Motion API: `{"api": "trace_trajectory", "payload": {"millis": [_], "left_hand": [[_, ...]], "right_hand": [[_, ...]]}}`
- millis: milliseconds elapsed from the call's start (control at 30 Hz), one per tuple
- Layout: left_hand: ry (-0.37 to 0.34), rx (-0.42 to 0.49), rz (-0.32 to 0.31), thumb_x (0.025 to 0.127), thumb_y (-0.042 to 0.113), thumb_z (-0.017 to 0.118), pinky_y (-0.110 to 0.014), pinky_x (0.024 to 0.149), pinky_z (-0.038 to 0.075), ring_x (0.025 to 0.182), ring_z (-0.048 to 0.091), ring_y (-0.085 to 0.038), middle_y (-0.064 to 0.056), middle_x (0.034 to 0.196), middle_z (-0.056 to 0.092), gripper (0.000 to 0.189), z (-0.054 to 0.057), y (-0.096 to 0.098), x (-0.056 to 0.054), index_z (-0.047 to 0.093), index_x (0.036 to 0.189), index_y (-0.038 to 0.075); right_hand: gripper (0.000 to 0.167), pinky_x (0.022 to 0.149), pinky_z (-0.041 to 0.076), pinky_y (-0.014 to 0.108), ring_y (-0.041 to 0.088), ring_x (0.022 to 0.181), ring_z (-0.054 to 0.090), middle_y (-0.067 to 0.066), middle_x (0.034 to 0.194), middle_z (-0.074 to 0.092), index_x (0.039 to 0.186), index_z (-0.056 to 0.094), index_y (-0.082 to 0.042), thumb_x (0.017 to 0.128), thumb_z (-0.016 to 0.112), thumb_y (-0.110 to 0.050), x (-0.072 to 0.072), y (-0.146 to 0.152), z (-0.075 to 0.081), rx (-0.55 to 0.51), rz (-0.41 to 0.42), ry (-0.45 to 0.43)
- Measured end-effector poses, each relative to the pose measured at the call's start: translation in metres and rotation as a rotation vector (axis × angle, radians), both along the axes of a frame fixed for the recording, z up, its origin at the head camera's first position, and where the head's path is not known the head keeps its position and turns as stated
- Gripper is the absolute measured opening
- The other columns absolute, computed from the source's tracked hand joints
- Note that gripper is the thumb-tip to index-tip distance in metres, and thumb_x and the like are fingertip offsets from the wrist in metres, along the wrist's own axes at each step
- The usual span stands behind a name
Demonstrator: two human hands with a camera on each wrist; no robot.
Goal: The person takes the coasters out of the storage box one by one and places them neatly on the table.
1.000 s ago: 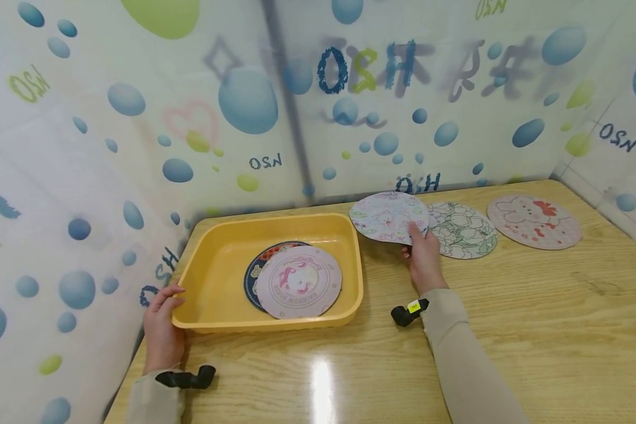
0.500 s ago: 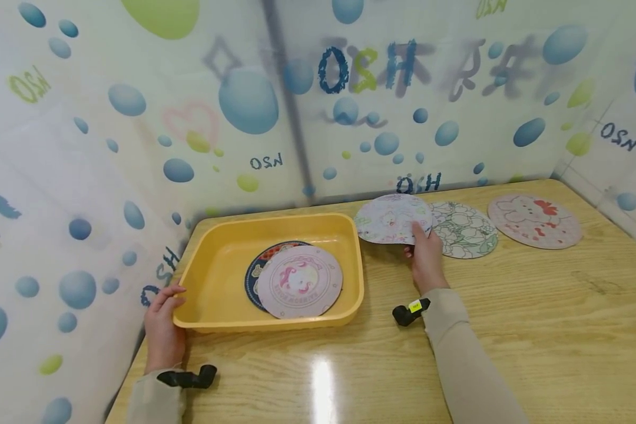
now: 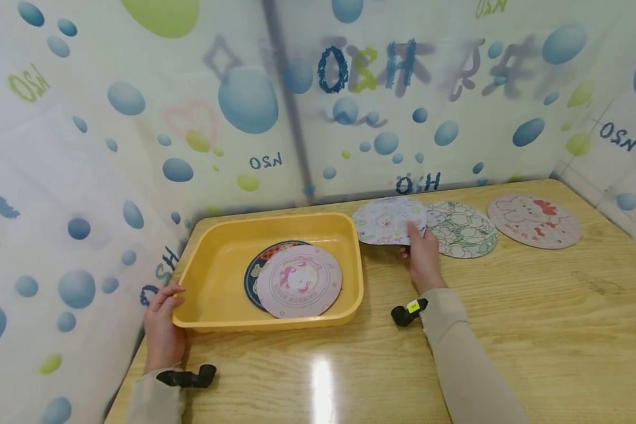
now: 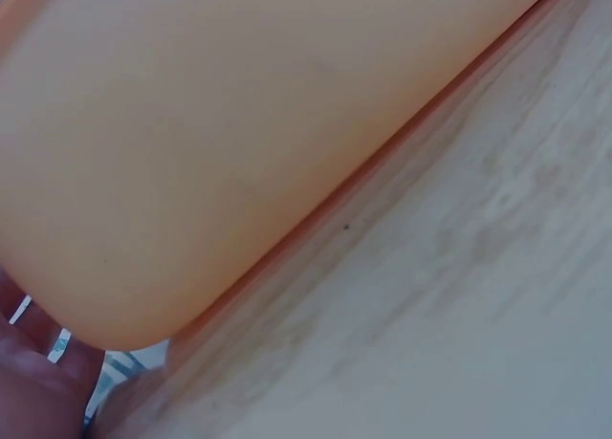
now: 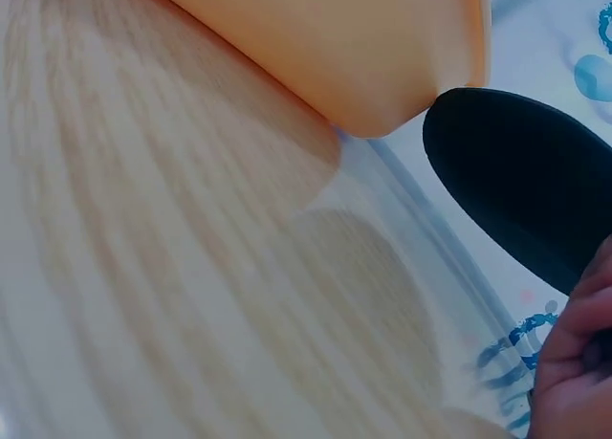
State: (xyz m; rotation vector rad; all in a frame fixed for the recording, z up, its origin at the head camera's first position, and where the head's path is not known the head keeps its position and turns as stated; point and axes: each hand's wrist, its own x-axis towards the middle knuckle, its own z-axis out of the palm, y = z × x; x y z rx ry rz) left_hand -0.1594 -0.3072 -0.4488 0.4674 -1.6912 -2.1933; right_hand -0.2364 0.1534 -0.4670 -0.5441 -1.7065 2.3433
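Note:
A round mouse pad (image 3: 384, 221) printed with small cartoon figures is pinched in my right hand (image 3: 424, 256), thumb on top, beside the tray's right rear corner. Its black underside (image 5: 526, 181) faces the right wrist camera. My left hand (image 3: 162, 324) holds the front left corner of the yellow tray (image 3: 212, 324); in the left wrist view some fingers (image 4: 43, 362) show behind the tray's outer wall. Inside the tray, a pink mouse pad (image 3: 299, 282) overlaps a dark blue one (image 3: 251, 282). To the right lie a green-patterned mouse pad (image 3: 463, 232) and a pink rabbit one (image 3: 535, 221).
The wooden table (image 3: 403, 371) stretches in front of the tray and off to the right. Its far edge meets a patterned cloth wall (image 3: 339, 141), and another such wall (image 3: 42, 235) stands close beside my left hand.
The mouse pad in my right hand has dipped slightly and tilted flatter, staying near the tray's right edge. My left hand and the tray have kept their places.

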Motion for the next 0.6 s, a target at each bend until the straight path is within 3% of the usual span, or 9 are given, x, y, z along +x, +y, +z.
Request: {"api": "trace_trajectory", "payload": {"millis": [300, 600], "left_hand": [[0.046, 0.081, 0.039, 0.087, -0.001, 0.042, -0.020, 0.086, 0.043, 0.116, 0.037, -0.019, -0.010, 0.129, 0.040, 0.019, -0.002, -0.006, 0.001, 0.060, 0.093, -0.003], [0.083, 0.171, 0.067, 0.087, -0.003, 0.043, -0.023, 0.087, 0.043, 0.115, 0.038, -0.022, -0.010, 0.127, 0.044, 0.018, 0.000, -0.017, 0.005, 0.060, 0.090, -0.003]], "right_hand": [[0.037, 0.043, 0.038, 0.022, 0.011, 0.052, 0.048, 0.001, 0.078, 0.057, 0.113, 0.046, -0.013, 0.089, 0.046, -0.042, -0.001, -0.005, 0.000, 0.128, 0.080, -0.029], [0.039, 0.047, 0.040, 0.023, 0.013, 0.056, 0.052, 0.001, 0.072, 0.059, 0.114, 0.051, -0.009, 0.092, 0.042, -0.040, -0.001, -0.016, 0.000, 0.234, 0.206, 0.022]]}}
